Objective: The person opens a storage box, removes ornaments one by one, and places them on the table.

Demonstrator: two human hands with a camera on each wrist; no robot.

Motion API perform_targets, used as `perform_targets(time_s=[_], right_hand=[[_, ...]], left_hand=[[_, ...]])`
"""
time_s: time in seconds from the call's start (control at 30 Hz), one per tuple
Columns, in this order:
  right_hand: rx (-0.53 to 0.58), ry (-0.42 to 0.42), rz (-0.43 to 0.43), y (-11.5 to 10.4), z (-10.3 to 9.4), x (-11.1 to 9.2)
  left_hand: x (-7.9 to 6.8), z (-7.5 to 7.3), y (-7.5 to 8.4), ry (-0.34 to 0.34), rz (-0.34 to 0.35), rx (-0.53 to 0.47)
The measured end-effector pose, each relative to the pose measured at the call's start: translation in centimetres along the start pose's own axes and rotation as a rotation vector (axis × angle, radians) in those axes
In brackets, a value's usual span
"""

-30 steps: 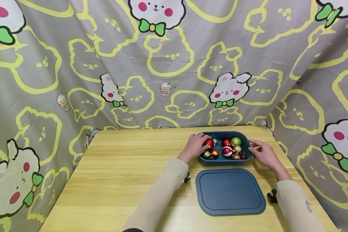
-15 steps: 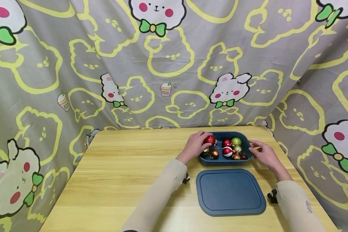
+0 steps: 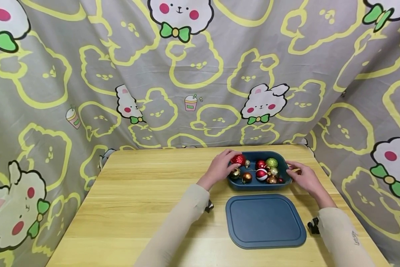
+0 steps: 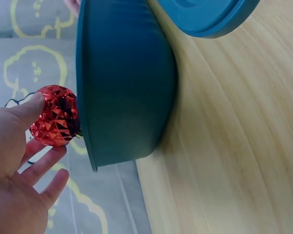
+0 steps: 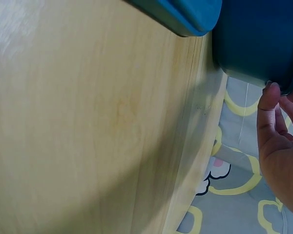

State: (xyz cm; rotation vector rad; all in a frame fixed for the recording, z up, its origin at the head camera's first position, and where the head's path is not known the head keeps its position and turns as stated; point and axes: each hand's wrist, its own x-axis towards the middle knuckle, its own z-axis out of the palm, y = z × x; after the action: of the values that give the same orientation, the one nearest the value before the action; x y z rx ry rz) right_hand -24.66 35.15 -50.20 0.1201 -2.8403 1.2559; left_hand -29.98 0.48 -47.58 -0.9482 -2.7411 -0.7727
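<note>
My left hand [image 3: 218, 167] pinches a shiny red faceted Christmas bauble [image 3: 238, 160] at the left end of a dark blue box [image 3: 260, 187]. In the left wrist view, the bauble [image 4: 56, 117] is between thumb and fingers, right at the box's rim. Its small metal cap points toward the box. Other baubles lie inside: a green glitter one [image 3: 271, 162], a red-and-white one [image 3: 261, 174], a copper one [image 3: 247, 177], and several gold and red ones. My right hand [image 3: 303, 177] holds the box's right rim; the right wrist view shows the thumb [image 5: 270, 97] against the wall.
A flat dark blue lid [image 3: 265, 221] lies on the wooden table [image 3: 146, 193], just in front of the box. A patterned grey curtain [image 3: 193, 81] hangs behind the table and at both sides. The table's right edge runs close by my right arm.
My left hand has lifted the red bauble and drawn it left to the box's rim, uncovering a small gold bauble. The right hand stays at the right rim.
</note>
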Motion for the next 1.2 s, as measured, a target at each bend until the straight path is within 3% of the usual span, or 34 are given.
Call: perform_targets(time_s=[0.47, 1.2], right_hand=[[0.004, 0.009, -0.012, 0.2, 0.1, 0.0], [-0.015, 0.017, -0.029, 0.3, 0.1, -0.1]], left_hand=[[-1.2, -1.4, -1.7, 0.071, -0.049, -0.118], [-3.6, -1.6, -6.5, 0.111, -0.146, -0.224]])
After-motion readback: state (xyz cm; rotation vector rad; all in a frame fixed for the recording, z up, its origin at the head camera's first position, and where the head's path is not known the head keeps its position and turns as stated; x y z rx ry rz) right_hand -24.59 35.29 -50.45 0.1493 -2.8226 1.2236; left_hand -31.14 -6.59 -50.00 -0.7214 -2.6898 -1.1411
